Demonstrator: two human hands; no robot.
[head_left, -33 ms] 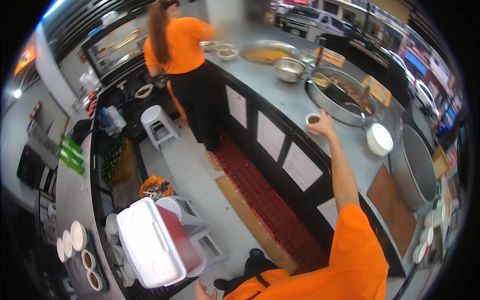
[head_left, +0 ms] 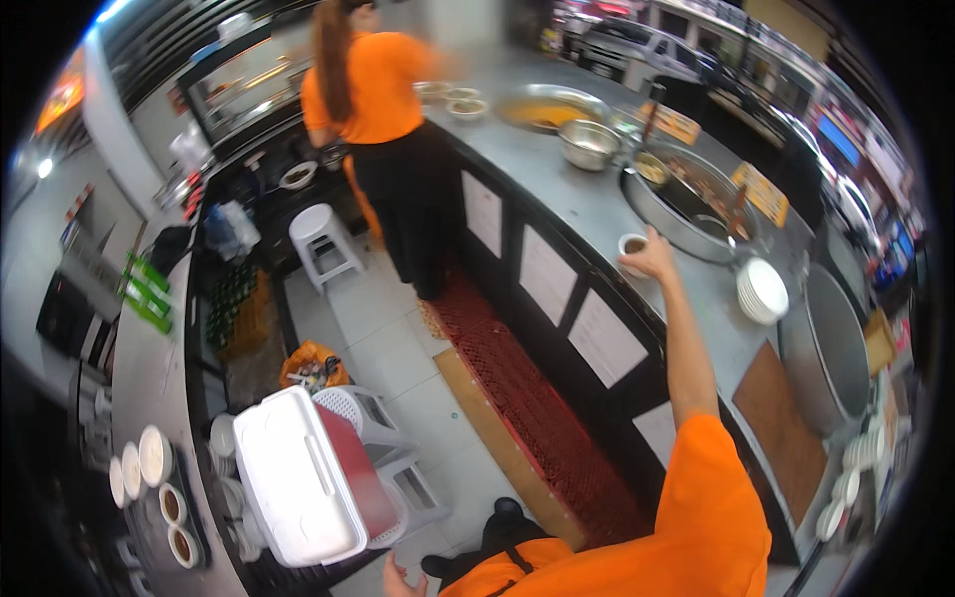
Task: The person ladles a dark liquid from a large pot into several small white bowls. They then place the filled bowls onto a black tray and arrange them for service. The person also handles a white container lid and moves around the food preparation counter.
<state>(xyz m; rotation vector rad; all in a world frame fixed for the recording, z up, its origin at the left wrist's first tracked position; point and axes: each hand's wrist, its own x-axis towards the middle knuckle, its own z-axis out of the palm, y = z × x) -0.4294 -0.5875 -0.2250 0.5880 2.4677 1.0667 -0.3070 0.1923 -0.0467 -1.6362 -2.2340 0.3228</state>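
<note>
On the steel counter (head_left: 557,169) to my right, a small white bowl (head_left: 631,245) with brown liquid in it sits near the inner edge. The stretched-out right arm ends at this bowl, and my right hand (head_left: 653,257) pinches its rim. Just beyond is a wide metal pot (head_left: 647,204) of dark broth and meat pieces, with a ladle handle (head_left: 740,202) standing in it. A stack of white bowls (head_left: 762,291) lies to the right of that hand. My left hand (head_left: 400,577) hangs at the lower edge, partly cut off, fingers apart and holding nothing.
A white-lidded red cooler (head_left: 298,478) and plastic stools (head_left: 363,413) stand left of my legs. Ahead, a person in orange (head_left: 370,90) works at the counter. A large pot (head_left: 824,348) and brown board (head_left: 781,428) lie right; sauce bowls (head_left: 184,547) sit far left.
The view has shifted slightly, so the scene sits a little differently in the picture. My right hand stays at the small bowl.
</note>
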